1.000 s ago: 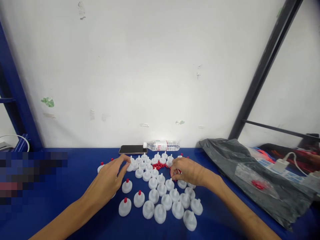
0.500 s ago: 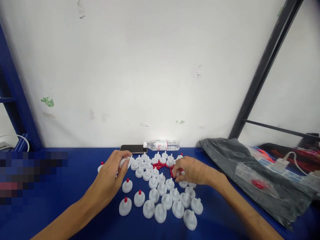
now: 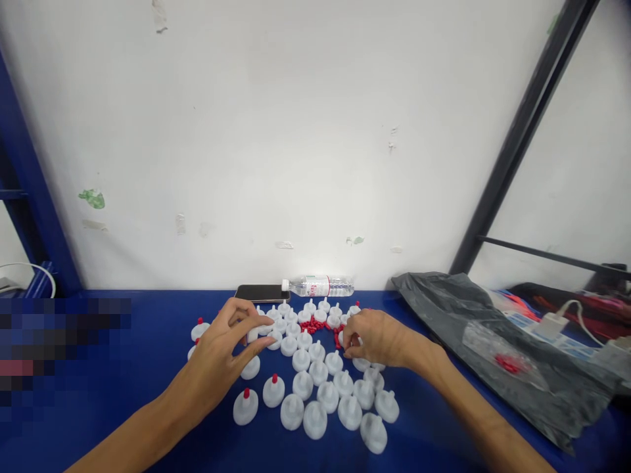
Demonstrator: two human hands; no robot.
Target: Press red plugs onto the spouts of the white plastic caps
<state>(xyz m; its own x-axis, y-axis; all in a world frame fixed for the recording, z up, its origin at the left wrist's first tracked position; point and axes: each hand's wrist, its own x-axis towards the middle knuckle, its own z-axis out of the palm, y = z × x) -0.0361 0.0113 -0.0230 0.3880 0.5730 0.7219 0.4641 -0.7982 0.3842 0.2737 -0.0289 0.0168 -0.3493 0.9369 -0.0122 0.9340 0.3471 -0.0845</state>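
My left hand [image 3: 224, 345] is curled with thumb and forefinger apart. A white nozzle cap [image 3: 252, 334], partly hidden, shows in the gap between them. Its fingertips are beside the left edge of a cluster of white nozzle caps [image 3: 318, 372] standing spout up. Farther right, my right hand [image 3: 372, 337] is closed in a pinch, fingertips down by the loose small red tips [image 3: 314, 324]. What it pinches is hidden behind the fingers. Around my left forearm stand several nozzle caps with red tips on their spouts, such as the red-tipped cap [image 3: 245, 406].
A phone [image 3: 262, 293] and a clear bottle [image 3: 319, 286] lie against the wall. On the right, a grey plastic bag [image 3: 444, 315] bears a clear pouch of red pieces [image 3: 510, 362]. Beyond it sit a white charger [image 3: 552, 324] and its cable. Blue table [image 3: 162, 348] lies underneath.
My left hand has shifted right and its thumb and forefinger have spread, uncovering red-tipped caps behind it. The white cap between its fingers has moved along. My right hand has barely moved.
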